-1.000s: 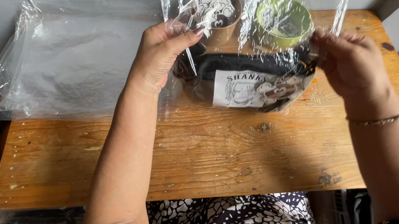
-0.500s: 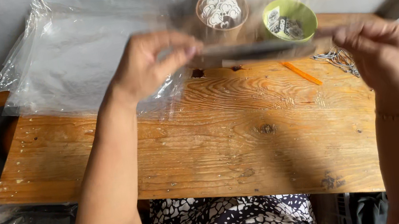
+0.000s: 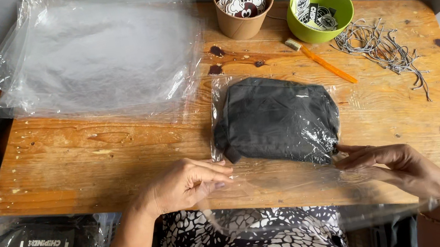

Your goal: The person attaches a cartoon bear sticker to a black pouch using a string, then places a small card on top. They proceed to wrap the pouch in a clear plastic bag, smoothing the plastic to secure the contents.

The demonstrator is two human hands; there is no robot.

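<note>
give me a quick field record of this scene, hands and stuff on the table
surface: worn wooden table
left hand: pinching open end of clear plastic bag
right hand: pinching same bag's open end
bag contents: black fabric pouch, lying flat
far left: stack of clear plastic bags
far side: brown paper cup of stickers, green bowl, orange stick, pile of cords

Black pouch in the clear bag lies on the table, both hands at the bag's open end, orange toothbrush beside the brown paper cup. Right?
Not quite. In the head view the orange toothbrush lies beside the green bowl, not the brown paper cup. The rest holds: black pouch bagged, left hand and right hand at the opening.
</note>
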